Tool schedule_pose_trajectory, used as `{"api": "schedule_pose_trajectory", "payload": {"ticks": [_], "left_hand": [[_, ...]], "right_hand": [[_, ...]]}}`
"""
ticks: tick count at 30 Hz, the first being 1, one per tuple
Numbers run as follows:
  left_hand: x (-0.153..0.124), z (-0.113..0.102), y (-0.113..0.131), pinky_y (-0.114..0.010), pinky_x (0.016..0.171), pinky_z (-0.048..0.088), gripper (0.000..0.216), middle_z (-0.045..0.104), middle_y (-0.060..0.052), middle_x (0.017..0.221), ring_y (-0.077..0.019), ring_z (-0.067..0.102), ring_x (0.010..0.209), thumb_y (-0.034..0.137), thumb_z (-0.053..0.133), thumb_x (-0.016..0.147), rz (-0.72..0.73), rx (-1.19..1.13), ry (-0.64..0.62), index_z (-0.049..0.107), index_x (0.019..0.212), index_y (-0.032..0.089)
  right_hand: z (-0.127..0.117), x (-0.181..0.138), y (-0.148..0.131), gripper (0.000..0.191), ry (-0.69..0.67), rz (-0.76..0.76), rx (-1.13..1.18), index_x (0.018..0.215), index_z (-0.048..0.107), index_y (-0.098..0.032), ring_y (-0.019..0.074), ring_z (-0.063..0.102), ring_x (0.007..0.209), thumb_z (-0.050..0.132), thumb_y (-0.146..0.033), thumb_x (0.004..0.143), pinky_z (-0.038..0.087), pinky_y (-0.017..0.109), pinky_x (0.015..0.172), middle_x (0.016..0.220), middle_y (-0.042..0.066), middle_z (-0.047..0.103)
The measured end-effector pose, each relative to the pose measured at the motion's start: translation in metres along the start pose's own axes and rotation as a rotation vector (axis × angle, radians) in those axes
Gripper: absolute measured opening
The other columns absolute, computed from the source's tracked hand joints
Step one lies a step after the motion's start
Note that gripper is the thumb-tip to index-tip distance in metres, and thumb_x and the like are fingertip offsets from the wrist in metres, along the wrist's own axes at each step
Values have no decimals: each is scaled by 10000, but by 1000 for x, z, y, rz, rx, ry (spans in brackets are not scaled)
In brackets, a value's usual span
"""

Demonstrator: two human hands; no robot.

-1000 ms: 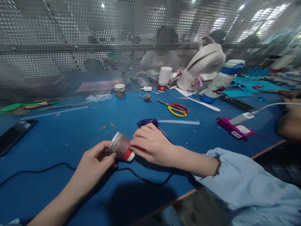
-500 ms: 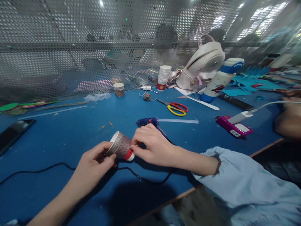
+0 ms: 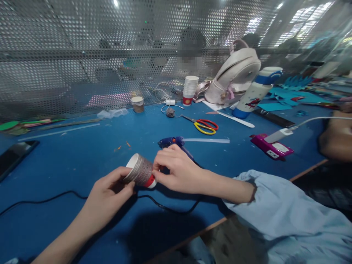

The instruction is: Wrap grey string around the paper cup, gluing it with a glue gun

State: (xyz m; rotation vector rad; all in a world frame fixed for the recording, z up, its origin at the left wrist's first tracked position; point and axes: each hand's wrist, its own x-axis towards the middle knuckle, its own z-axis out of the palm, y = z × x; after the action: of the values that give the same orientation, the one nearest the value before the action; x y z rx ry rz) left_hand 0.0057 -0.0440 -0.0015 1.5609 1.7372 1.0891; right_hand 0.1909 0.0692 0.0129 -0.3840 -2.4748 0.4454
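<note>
A paper cup lies tilted on its side just above the table, its white open mouth facing left. Grey cord is wound in close rows round most of it; a red band and white base show at the right end. My left hand grips the cup near its rim, thumb below and fingers above. With fingers pinched together, my right hand holds the cup at its red end; whether a cord end is between the fingertips is hidden. Just behind my right hand lies a blue glue gun with a clear glue stick in it.
Scissors, a grey cord ball, stacked paper cups and a small brown cup stand farther back. A purple power strip, bottle and backpack are right. A phone lies left; a black cable runs in front.
The view has shifted very slightly. Both hands keep nearly the same hold on the cup. At the right edge, another person's hand has moved a little.
</note>
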Motion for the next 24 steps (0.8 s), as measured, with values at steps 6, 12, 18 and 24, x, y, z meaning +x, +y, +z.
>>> {"api": "schedule_pose_trajectory", "payload": {"ticks": [6, 12, 18, 24], "left_hand": [[-1, -1, -1, -242, 630, 482, 186, 672, 2, 753, -151, 625, 657, 268, 570, 783, 56, 29, 3, 697, 906, 212], [-1, -2, -4, -230, 647, 484, 196, 693, 6, 802, -139, 621, 677, 252, 558, 807, 131, 62, 0, 703, 938, 233], [-1, -1, -3, -217, 651, 475, 210, 688, 12, 795, -131, 611, 689, 227, 542, 821, 177, 107, -6, 705, 952, 242], [-2, -3, -4, -224, 650, 477, 190, 691, 10, 770, -134, 611, 674, 233, 552, 805, 193, 112, 7, 707, 915, 234]], "right_hand": [[0, 0, 0, 135, -19, 10, 11, 665, 558, -147, 93, 483, 635, 558, -150, 801, 280, 278, 718, 641, -31, 566], [-1, 1, -1, 134, -54, 44, 41, 657, 550, -148, 90, 498, 643, 573, -135, 788, 281, 272, 723, 644, -36, 568], [-1, 1, -1, 129, -71, 61, 57, 653, 548, -147, 86, 496, 636, 589, -129, 774, 281, 272, 725, 640, -40, 571], [-1, 1, -1, 116, -81, 99, 71, 658, 556, -144, 83, 505, 647, 601, -119, 761, 295, 272, 727, 651, -40, 572]]}}
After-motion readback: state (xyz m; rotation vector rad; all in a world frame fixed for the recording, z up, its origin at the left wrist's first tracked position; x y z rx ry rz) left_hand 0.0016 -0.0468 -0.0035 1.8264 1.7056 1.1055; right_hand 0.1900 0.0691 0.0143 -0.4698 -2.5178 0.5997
